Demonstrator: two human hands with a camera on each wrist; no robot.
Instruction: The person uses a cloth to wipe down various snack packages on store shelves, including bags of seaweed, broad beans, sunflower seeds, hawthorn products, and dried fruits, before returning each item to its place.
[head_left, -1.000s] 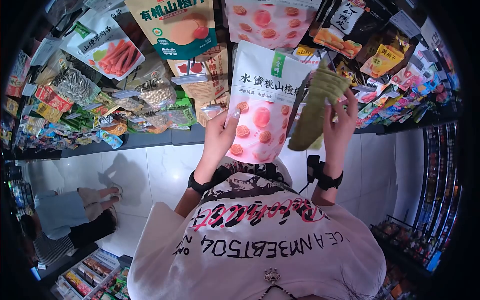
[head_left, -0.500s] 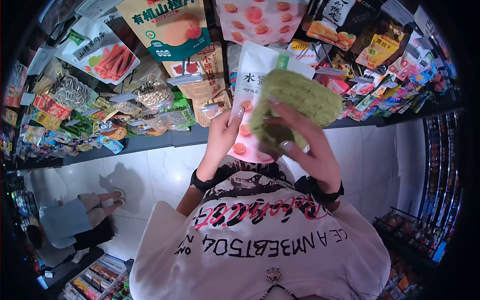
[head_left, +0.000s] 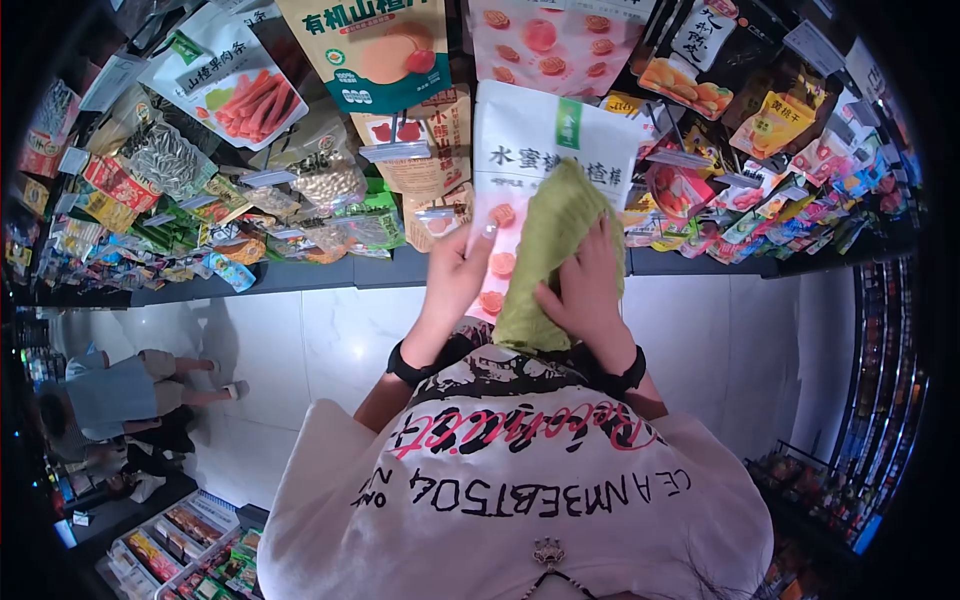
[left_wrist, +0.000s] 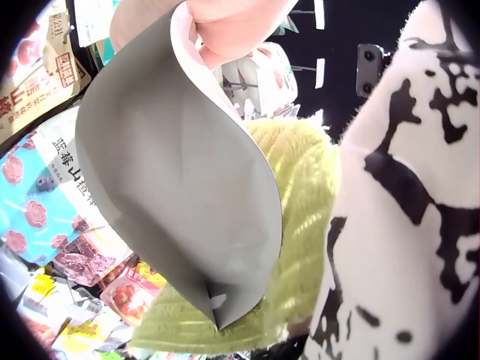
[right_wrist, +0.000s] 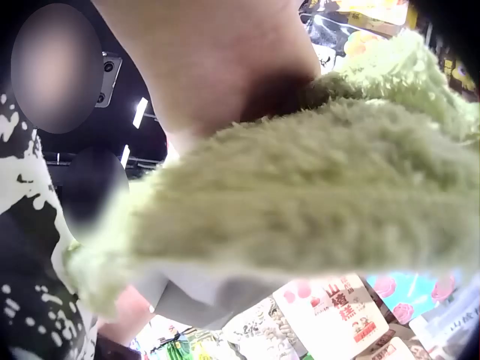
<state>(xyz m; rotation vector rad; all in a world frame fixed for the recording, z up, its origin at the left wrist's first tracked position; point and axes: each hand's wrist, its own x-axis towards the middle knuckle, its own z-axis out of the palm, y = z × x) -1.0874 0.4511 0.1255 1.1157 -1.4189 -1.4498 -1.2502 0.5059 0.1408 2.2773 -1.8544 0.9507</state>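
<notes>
Many snack packets on one long shelf (head_left: 700,262), running across the far side of the head view, beyond both hands. Next in size: the white printed shirt (head_left: 520,530), nearest the camera.

White-and-pink pouch (head_left: 510,120): in front of the shelf, between the hands, printed face towards the wearer. Long axis runs from shelf side to shirt side. Top end reaches past both hands.

Green fluffy cloth (head_left: 545,270): over the pouch's middle and right-hand part, long axis roughly along the pouch's, slightly slanted. It lies nearer the right hand. The pouch's left edge is out from under it, on the left hand's side.

Left hand (head_left: 455,280): grips the pouch by that left edge, thumb on the printed face. Right hand (head_left: 590,295): holds the cloth against the front, thumb apart from the fingers; some fingertips hard to make out. Dark band (head_left: 405,367) at the left wrist.

Hidden: the pouch's lower right corner and part of its lettering, under cloth. Left wrist view gives only a plain grey side of the pouch, the hand cut off at the top. Right wrist view is mostly blurred pile, fingers out of sight. Cannot tell whether the pouch holds anything.
</notes>
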